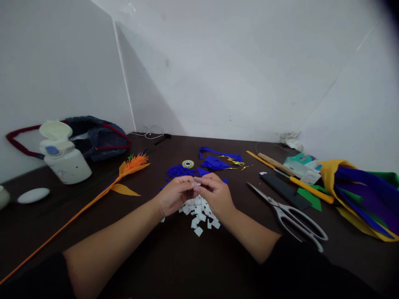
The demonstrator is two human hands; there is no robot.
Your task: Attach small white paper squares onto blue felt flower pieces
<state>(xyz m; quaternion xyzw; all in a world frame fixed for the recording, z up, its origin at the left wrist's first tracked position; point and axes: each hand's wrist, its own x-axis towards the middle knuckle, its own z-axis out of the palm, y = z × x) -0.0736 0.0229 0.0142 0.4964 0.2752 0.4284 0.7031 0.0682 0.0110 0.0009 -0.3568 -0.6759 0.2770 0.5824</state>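
My left hand [178, 194] and my right hand [216, 195] meet at the middle of the dark table, fingertips pinched together. Between them shows a small white piece [197, 184], mostly covered by the fingers. Just below and behind the hands lies a loose pile of small white square pieces [199, 216], partly hidden by both hands. Beyond the fingers are a heap of cut blue strips [180, 171], a round white-and-yellow disc [188, 164] and folded blue pieces [215, 163] with yellow threads [235, 161].
Open grey scissors [288, 214], a black flat bar [285, 190] and a yellow-handled cutter [311, 189] lie at right, beside coloured sheets [358, 199]. On the left are an orange paper flower [124, 172], a white bottle [67, 164], a white oval object [33, 195] and a denim bag [102, 143].
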